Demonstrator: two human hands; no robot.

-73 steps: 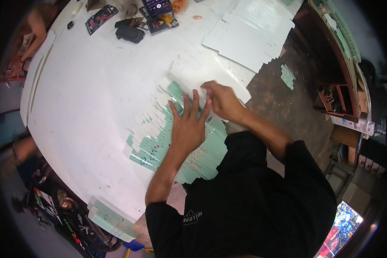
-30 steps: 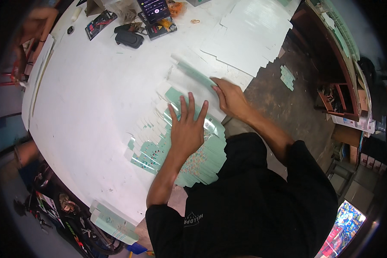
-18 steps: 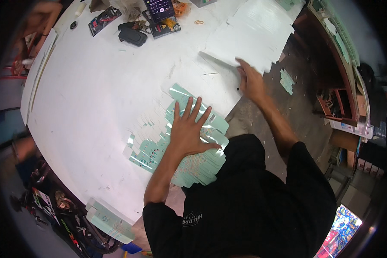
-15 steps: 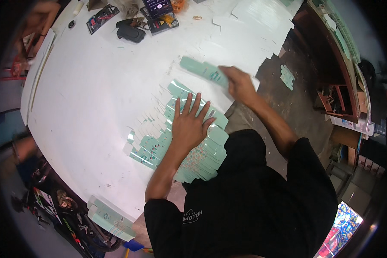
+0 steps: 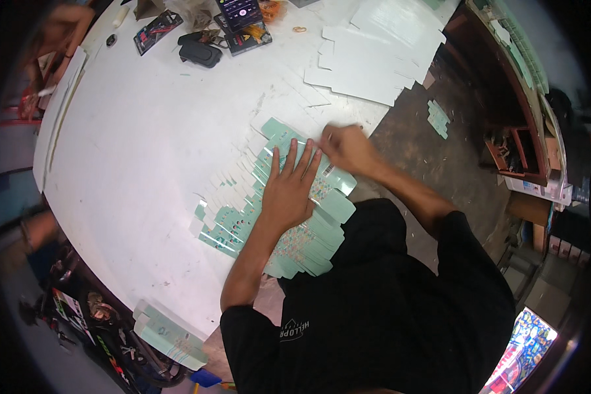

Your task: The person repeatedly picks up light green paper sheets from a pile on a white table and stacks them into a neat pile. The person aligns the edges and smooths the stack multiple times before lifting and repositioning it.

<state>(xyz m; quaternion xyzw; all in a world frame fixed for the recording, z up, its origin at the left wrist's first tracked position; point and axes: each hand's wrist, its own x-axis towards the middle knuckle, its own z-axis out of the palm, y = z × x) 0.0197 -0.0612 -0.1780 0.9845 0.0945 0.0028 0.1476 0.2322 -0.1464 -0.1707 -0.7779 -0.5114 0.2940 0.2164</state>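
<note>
A fanned stack of pale green printed carton blanks (image 5: 232, 226) lies at the table's near edge, against my body. My left hand (image 5: 287, 194) rests flat on it, fingers stretched out and slightly spread. My right hand (image 5: 348, 150) is at the far right edge of the stack, close to my left fingertips. Its fingers are curled and partly blurred; whether they pinch a blank's edge is hidden. Farther away, a pile of flat blanks (image 5: 368, 65) lies white side up at the table's right edge.
At the far side lie a phone (image 5: 241, 14), a black pouch (image 5: 200, 51), and packaged items (image 5: 157, 31). Another green blank (image 5: 438, 119) lies on the floor to the right. A green carton piece (image 5: 171, 335) sits by the near left table edge.
My right hand has come back toward the stack from the right. The green blank it held is out of that hand, and more white-side-up sheet shows on the far pile.
</note>
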